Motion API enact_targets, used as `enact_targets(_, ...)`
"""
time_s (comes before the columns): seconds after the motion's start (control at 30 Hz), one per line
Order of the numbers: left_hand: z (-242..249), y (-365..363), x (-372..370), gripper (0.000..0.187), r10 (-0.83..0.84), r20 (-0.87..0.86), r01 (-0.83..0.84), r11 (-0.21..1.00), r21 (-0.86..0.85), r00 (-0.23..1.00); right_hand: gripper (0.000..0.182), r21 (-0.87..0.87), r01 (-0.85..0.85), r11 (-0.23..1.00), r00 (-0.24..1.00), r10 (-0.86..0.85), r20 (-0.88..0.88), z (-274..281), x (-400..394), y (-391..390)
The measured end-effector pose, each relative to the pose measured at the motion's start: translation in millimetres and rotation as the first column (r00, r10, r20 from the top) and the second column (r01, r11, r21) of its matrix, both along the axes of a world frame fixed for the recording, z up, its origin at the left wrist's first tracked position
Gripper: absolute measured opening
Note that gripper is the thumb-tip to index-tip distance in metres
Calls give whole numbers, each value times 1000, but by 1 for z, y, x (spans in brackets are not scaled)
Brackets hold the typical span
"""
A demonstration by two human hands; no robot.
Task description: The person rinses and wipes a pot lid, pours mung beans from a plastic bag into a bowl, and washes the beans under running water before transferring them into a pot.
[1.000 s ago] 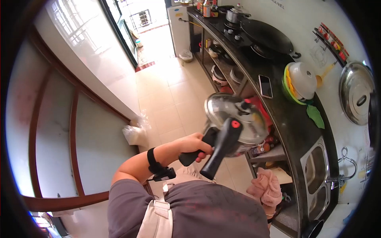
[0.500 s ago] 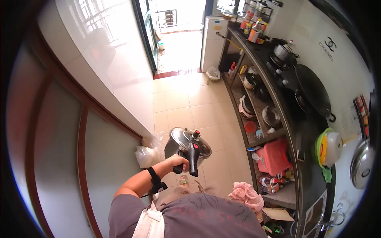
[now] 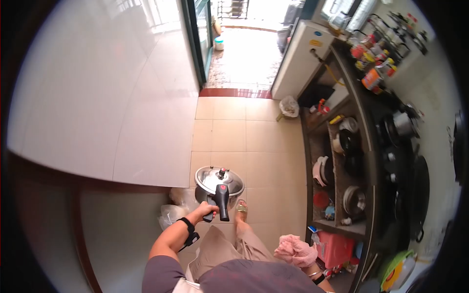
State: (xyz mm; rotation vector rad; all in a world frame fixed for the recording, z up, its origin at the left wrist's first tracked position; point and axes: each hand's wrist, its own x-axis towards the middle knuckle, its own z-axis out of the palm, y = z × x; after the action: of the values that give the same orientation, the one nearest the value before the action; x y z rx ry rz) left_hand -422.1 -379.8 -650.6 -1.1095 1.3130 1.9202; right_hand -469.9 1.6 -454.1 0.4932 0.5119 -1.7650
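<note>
While the left hand curls its fingers tightly around the lower black handle of a pressure cooker, the cooker sits forward of the body, over the tiled floor, with its lid on. The lid's own black handle stands just to the side of the gripped one, not lined up with it. How much air lies beneath the pot cannot be told from above.

A pink cloth covers most of the right hand, so whether those fingers are spread or pinching cannot be told; it is held low, near the pink box in the shelving.

On the left, room is tight: the corner of the glossy white wall ends close to the cooker, and pale plastic bags crowd in just behind it, near the forearm. A sandalled foot stands right beside the pot's other flank.

Beyond that foot, bare tile opens out as far as the shelving beneath the dark bench, whose long front edge runs up the right side. Ahead, a clear lane leads to the red threshold of the doorway, narrowed only at its right edge by a small bagged bin beside the white appliance.
</note>
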Motion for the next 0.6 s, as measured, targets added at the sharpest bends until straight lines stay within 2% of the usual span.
enact_targets(0.07,-27,-17,-32,8,52,-24,-52,999,-16,998,31,38,-97,995,995,98,-30,-17,-26,-6)
enact_targets(0.13,-71,-38,-65,8,110,-49,-111,993,-29,993,34,266,-191,945,969,225,-103,-32,-41,-17)
enact_targets(0.17,-88,-50,-83,7,145,-47,-147,989,-35,988,31,270,-196,943,976,215,-44,-33,-49,-24)
enact_targets(0.27,-139,-86,-126,7,223,-52,-223,975,11,973,21,257,-207,944,975,220,-20,-62,-46,-29)
enact_targets(0.33,-156,-112,-151,7,189,-68,-194,979,-64,980,41,373,-223,901,929,312,-199,-75,-47,-34)
enact_targets(0.37,-173,-123,-160,8,183,-76,-189,979,-79,980,41,380,-235,895,929,322,-184,-79,-56,-43)
enact_targets(0.47,-194,-145,-177,9,208,-82,-214,974,-72,975,40,75,-153,985,988,154,-3,-53,-95,-121)
enact_targets(0.5,-199,-152,-182,10,214,-98,-220,974,-60,972,41,185,-84,979,996,86,-7,-50,-89,-129)
enact_targets(0.53,-206,-157,-185,10,220,-112,-226,973,-45,969,41,191,-86,978,996,88,-3,-47,-92,-146)
enact_targets(0.6,-223,-160,-185,11,245,-116,-254,965,-69,963,43,124,-66,990,991,51,125,-46,-103,-173)
